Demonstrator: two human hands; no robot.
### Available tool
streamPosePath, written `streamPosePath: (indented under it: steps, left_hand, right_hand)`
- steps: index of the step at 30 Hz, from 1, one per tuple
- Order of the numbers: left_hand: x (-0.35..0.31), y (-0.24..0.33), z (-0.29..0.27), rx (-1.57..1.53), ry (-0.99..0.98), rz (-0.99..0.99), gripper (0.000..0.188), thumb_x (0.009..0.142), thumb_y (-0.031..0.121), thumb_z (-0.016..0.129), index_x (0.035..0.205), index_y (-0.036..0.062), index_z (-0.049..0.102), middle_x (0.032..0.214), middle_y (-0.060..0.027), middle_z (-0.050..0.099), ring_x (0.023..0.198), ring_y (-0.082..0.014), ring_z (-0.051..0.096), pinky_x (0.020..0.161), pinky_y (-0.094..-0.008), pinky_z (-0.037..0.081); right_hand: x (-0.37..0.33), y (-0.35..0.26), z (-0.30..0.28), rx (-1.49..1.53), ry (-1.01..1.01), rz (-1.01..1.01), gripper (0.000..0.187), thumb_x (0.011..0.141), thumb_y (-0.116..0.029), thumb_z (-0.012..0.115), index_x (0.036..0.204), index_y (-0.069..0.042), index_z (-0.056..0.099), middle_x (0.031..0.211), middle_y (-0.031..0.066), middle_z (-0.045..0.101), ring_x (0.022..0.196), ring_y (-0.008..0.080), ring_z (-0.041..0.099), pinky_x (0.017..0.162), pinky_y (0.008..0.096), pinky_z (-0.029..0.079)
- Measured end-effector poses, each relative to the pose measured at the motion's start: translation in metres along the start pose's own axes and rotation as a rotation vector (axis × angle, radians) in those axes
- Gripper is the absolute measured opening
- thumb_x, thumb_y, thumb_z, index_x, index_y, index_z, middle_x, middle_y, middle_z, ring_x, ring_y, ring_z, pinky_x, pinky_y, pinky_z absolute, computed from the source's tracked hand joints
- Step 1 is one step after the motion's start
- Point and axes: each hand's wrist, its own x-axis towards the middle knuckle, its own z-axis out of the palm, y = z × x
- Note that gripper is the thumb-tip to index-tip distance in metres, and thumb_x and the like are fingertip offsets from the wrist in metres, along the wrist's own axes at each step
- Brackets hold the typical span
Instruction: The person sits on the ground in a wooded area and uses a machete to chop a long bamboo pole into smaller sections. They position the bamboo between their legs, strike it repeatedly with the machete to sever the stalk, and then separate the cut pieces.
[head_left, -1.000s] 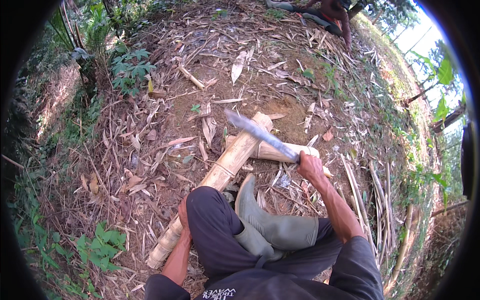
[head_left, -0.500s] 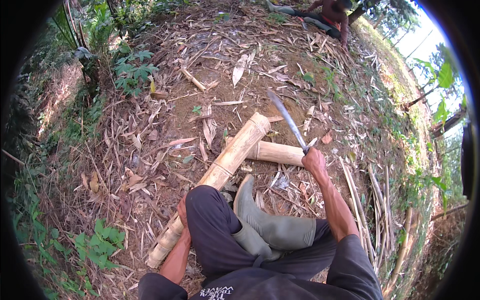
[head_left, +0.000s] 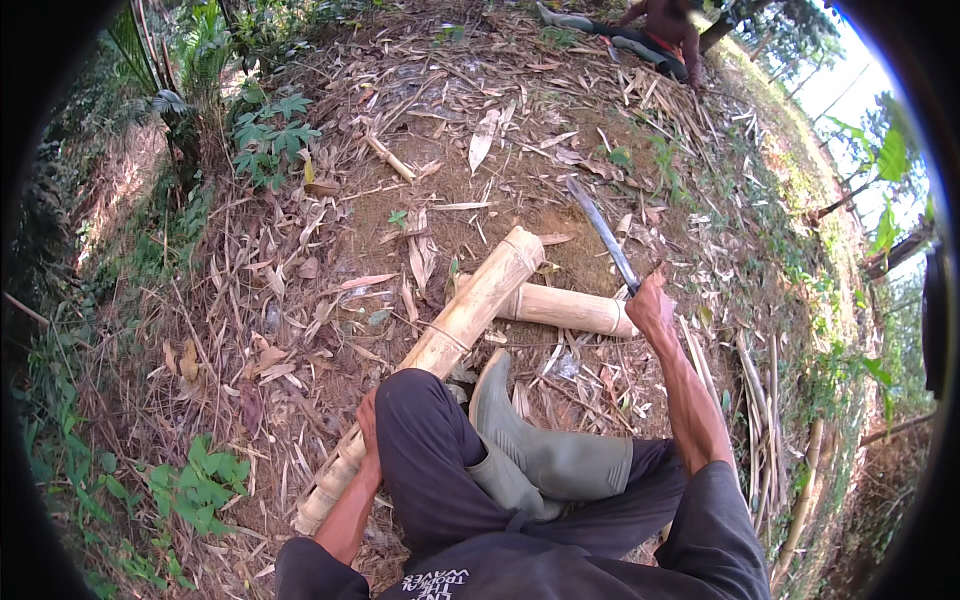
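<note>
A thick, pale bamboo section (head_left: 470, 308) slants from my lower left up toward the middle of the view. Its far end rests across a shorter bamboo piece (head_left: 570, 308) lying on the ground. My left hand (head_left: 368, 422) grips the long section beside my bent knee, which hides part of the hand. In my right hand (head_left: 652, 303) is a machete (head_left: 603, 232), held by its handle. The blade points up and to the left, clear of the bamboo, above the right end of the shorter piece.
My green rubber boots (head_left: 560, 462) are folded close to the bamboo. Thin bamboo poles (head_left: 765, 430) lie to my right. Dry leaves cover the sloping ground, with leafy plants (head_left: 200, 485) at left. Another person (head_left: 660, 35) sits at the far top right.
My right hand has moved slightly right and up with the machete, its blade swinging away from the long bamboo section. My left hand keeps its place on the bamboo.
</note>
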Motion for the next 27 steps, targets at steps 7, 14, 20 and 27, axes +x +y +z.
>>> streamPosePath:
  steps: [7,14,20,27]
  left_hand:
    - [0.029,-0.006,-0.031,-0.334,-0.334,-0.276,0.051,0.092,0.032,0.056,0.133,0.0062,0.043,0.104,-0.0182,0.046,0.103,-0.0362,0.049,0.086,-0.0417,0.040]
    - [0.047,0.011,-0.040,-0.332,-0.393,-0.163,0.057,0.087,0.031,0.062,0.133,0.0047,0.043,0.114,-0.0208,0.050,0.109,-0.0396,0.050,0.091,-0.0420,0.042]
    - [0.055,-0.045,-0.028,-0.695,-0.827,-0.212,0.070,0.080,0.032,0.069,0.138,0.0059,0.041,0.137,-0.0215,0.047,0.124,-0.0372,0.047,0.102,-0.0414,0.040]
    - [0.034,0.003,-0.053,-0.324,-0.449,-0.122,0.073,0.077,0.030,0.070,0.140,0.0096,0.039,0.130,-0.0213,0.052,0.119,-0.0391,0.051,0.097,-0.0455,0.042]
  right_hand:
    - [-0.076,-0.037,0.033,-0.379,-0.164,-0.660,0.016,0.085,-0.013,0.056,0.092,0.001,0.057,0.065,0.0123,0.062,0.051,0.0222,0.057,0.048,0.0389,0.048]
    - [0.000,0.001,-0.004,0.018,-0.025,0.029,0.024,0.081,-0.012,0.055,0.093,0.006,0.065,0.076,0.0276,0.065,0.073,0.0409,0.067,0.066,0.0494,0.052]
    - [-0.068,-0.028,0.026,-0.088,-0.210,-0.323,0.017,0.080,-0.009,0.055,0.091,0.004,0.055,0.065,0.0178,0.064,0.052,0.0304,0.061,0.048,0.0448,0.048]
    - [-0.046,-0.031,0.028,-0.134,-0.143,-0.341,0.018,0.078,-0.010,0.055,0.088,0.004,0.059,0.070,0.0208,0.066,0.058,0.0340,0.063,0.057,0.0481,0.051]
